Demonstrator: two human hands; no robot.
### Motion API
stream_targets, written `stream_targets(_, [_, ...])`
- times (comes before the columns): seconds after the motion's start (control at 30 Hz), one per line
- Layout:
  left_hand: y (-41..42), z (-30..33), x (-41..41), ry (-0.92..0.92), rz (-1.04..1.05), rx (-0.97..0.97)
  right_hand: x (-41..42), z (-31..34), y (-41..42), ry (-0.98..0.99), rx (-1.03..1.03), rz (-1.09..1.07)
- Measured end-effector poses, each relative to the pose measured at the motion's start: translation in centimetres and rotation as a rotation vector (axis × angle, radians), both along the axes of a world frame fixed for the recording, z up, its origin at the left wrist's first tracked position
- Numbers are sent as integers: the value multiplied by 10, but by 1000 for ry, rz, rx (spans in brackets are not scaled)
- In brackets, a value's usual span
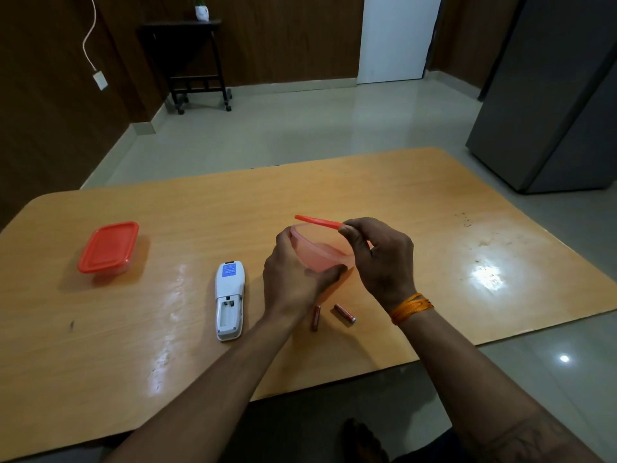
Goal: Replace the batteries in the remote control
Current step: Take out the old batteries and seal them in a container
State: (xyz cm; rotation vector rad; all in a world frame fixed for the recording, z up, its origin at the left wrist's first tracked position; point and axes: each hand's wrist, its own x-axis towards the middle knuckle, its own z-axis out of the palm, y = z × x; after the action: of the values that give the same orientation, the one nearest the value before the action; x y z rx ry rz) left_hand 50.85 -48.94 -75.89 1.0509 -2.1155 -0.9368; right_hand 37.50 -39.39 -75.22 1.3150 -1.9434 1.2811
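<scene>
Head view, hands (337,262) holding tub (320,253), lid (319,221), closed box (108,247) left

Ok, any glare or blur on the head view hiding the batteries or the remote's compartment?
Head view: strong glare patch on the table at right, streaks beside the remote, neither covering the two batteries; the open compartment shows clearly; the left hand is slightly motion-blurred; wide-angle bending at the edges.
</scene>
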Motion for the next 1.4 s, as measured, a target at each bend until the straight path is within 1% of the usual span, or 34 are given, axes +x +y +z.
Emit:
stream_targets(0.1, [-1,-2,0,10,1,6,-1,1,0,12,5,-7])
stream_targets(0.2, [-2,-4,-2,23,4,26,-6,-7,2,43,89,-21])
stream_targets(0.3, [-2,-5,-3,33,-5,24,-18,-18,6,14,154,-50])
stream_targets(0.4, [-2,-6,-7,45,-18,46,-23,-19,6,-15,135,-82])
stream_targets(0.53, [2,-7,-16,83,-28,86,-30,-13,7,-133,45,-144])
stream_targets(0.67, [13,-11,-27,107,-40,102,-40,-11,14,-209,-25,-216])
stream_targets(0.8, [16,-15,-35,99,-25,143,-57,-5,23,-338,-149,-371])
stream_targets(1.0, [17,-17,-54,57,26,124,-71,4,39,-518,-245,-466])
stream_targets(1.07, [19,-19,-62,48,46,144,-74,7,45,-589,-248,-502])
stream_targets(1.2, [21,-24,-69,-1,82,168,-82,9,60,-686,-178,-573])
stream_targets(1.4, [18,-22,-74,-49,135,153,-85,2,79,-850,-49,-568])
